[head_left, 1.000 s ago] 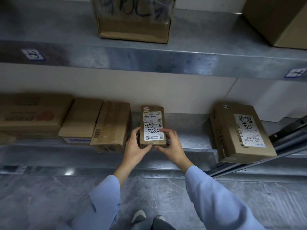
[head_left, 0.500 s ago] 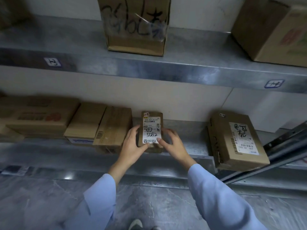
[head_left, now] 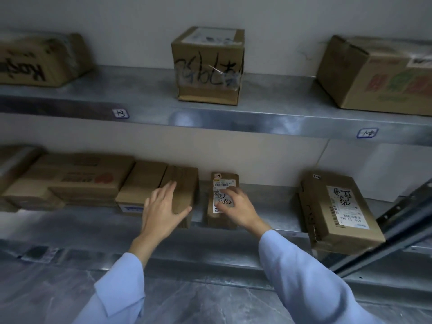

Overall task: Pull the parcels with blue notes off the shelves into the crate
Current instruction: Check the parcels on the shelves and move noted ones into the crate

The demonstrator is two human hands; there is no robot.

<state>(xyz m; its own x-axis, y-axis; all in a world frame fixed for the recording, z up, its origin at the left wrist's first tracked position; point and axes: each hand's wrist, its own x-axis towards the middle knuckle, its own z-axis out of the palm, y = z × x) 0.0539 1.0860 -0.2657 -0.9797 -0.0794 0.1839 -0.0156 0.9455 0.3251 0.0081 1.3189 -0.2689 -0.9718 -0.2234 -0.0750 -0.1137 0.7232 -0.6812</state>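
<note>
The left hand is released, fingers straight and spread, held over the near end of a taped brown carton; whether it touches the card I cannot tell. The right hand lies just right of it, with bent fingers on the top face of the small parcel; whether it actually grips cannot be told. That small parcel lies flat on the lower shelf, lengthwise from near to far, a narrow gap apart from the taped carton. Its white shipping label carries a barcode, a circled 5 in black marker and a row of handwritten digits too blurred to read; a tiny white tag sits at its far corner. Both sleeves are pale blue cloth. Left of the taped carton stand a plain carton with a white, blue-printed strip and a flat carton with red print. Well to the right a larger flat parcel overhangs the shelf's near edge, its white label marked in black pen above a barcode. The shelves are dull grey sheet metal. The upper shelf bears blue-edged tags, handwritten, and three cartons: one with black marker, a cube scrawled under clear tape, one printed red and green. The floor is veined grey stone.
</note>
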